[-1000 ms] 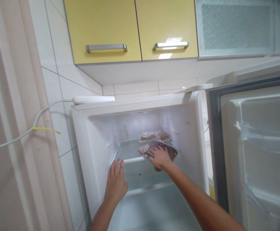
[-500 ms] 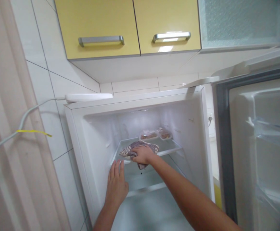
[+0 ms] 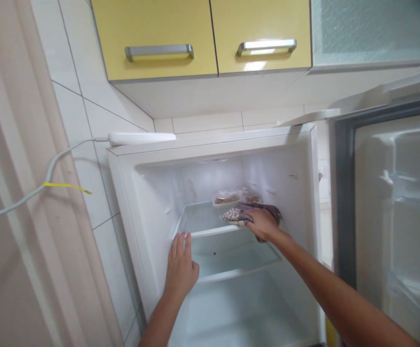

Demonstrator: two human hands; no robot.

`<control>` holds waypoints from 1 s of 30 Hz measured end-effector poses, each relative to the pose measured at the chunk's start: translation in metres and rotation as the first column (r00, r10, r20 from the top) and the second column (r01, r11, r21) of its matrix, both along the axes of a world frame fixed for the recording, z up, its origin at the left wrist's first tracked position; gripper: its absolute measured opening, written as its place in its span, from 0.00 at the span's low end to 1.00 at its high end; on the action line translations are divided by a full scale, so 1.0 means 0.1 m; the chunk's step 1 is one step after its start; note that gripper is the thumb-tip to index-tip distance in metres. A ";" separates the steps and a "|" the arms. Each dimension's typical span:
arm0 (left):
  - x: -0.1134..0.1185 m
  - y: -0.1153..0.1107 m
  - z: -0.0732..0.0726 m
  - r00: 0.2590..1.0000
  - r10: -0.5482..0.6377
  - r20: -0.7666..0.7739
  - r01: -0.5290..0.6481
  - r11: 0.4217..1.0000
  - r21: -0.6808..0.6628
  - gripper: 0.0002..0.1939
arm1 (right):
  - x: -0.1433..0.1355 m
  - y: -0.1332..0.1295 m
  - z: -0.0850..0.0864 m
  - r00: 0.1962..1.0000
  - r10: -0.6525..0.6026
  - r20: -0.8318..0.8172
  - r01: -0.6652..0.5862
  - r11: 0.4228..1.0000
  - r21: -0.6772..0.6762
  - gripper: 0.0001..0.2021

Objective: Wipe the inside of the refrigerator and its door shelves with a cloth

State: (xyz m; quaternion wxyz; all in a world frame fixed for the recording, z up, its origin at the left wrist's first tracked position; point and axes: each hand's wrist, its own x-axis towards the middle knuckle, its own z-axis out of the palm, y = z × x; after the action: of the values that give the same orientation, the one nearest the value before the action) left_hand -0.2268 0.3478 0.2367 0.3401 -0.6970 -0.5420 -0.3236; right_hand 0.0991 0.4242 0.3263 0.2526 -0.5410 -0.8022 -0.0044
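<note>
Inside the open refrigerator (image 3: 123, 202), my right hand (image 3: 262, 223) grips a brown patterned cloth (image 3: 237, 214) and presses it on the right front part of the top glass shelf (image 3: 201, 217). The cloth spreads out past my fingers on both sides. My left hand (image 3: 181, 265) rests at the left front corner of that shelf, fingers stretched and apart, holding nothing. Behind the cloth, two packs of food sit at the back: a clear-wrapped tray (image 3: 226, 197) and a second pack (image 3: 249, 195), partly hidden.
A lower glass shelf (image 3: 228, 274) has a small dark speck on it. The fridge door (image 3: 394, 231) stands open on the right. Yellow cabinets (image 3: 155, 29) hang above. A white device (image 3: 141, 139) with a cable lies on the fridge top, and a curtain (image 3: 25, 193) hangs at left.
My right hand has slid the cloth from the middle of the top shelf to its right side. My left hand stays at the left corner. The view has shifted slightly.
</note>
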 end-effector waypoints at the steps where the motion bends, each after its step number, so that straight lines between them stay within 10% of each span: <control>1: 0.01 -0.01 0.00 1.000 0.007 -0.004 -0.007 1.000 -0.005 0.40 | -0.05 -0.01 -0.01 1.000 0.013 0.003 -0.013 1.000 -0.010 0.27; 15: 0.08 0.02 -0.07 0.998 0.006 0.060 -0.008 1.000 0.023 0.40 | -1.72 -0.01 0.20 0.908 0.413 0.068 -0.402 0.906 -0.131 0.28; 30: 0.11 0.20 -0.19 0.983 -0.040 0.177 0.017 0.991 0.132 0.42 | -2.42 1.10 0.34 0.965 0.251 0.071 -0.237 0.959 -0.156 0.29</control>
State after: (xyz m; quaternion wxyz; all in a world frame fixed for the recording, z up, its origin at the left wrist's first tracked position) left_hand -0.2155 0.3683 0.2175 0.3299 -0.6491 -0.5382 -0.4244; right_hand -0.1431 0.5346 0.3599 0.1743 -0.4542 -0.8715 0.0612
